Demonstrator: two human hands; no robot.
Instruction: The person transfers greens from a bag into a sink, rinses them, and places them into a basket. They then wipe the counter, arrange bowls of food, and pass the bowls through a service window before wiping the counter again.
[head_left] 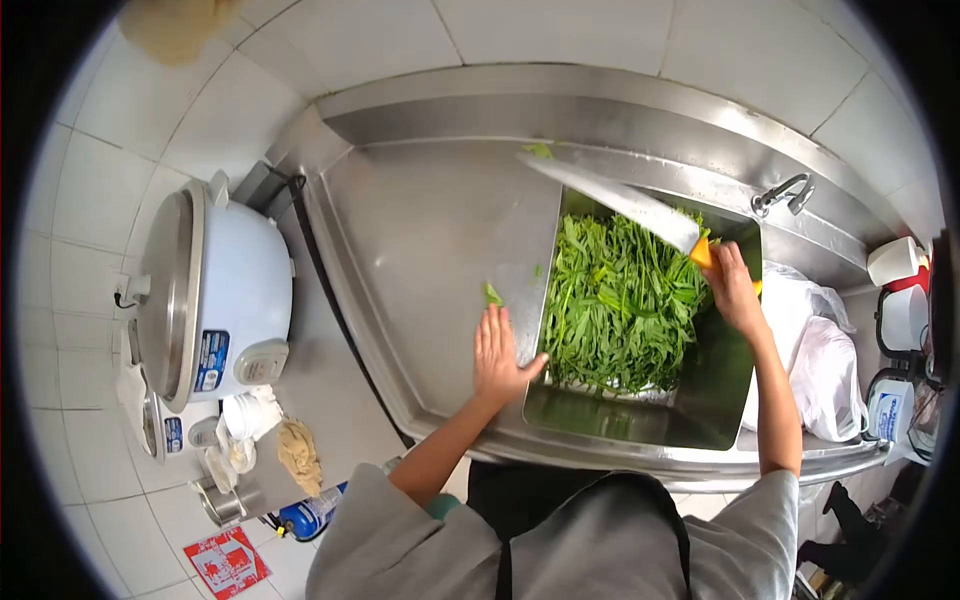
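Observation:
My right hand [735,292] is closed round the yellow handle of a large kitchen knife [625,200]. Its long blade points up and left, passing above the sink basin's far side. Below the blade, a heap of leafy greens [620,300] fills much of the steel sink basin [640,425]. My left hand [503,360] lies flat on the steel drainboard [420,240], fingers stretched out, thumb at the basin's left edge. Just beyond its fingertips is a small piece of green leaf [493,294]. Another leaf scrap [538,150] lies near the knife tip.
A faucet [785,195] stands behind the basin at the right. White plastic bags [825,375] sit right of the basin. On the left counter are a large rice cooker [235,290] and a brown cloth [298,455]. A blue fire extinguisher [310,512] is at lower left.

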